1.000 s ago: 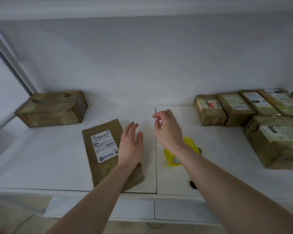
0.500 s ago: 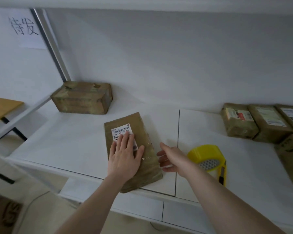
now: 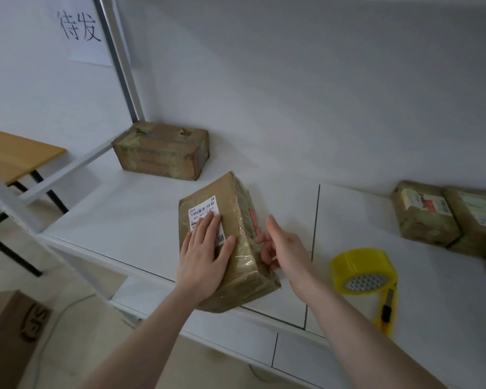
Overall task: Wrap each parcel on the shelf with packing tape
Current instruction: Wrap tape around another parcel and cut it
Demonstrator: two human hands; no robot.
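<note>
White shelf [image 3: 129,220], read left to right — we see a taped box [image 3: 163,153] at the back, then the labelled parcel [image 3: 236,248] near the front edge. Our left hand [image 3: 205,256] lies flat on its label, fingers straight; our right hand [image 3: 286,248] stands open against its right side, gripping nothing. Beyond — a yellow tape roll [image 3: 362,270], a utility knife [image 3: 387,310], more parcels [image 3: 427,214].

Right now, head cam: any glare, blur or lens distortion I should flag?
Head view: the shelf post leans and bows, wide-angle distortion; soft glare on the tape over the parcel under the left hand; right hand slightly soft; tape roll sharp; lighting even, shadows faint.
</note>
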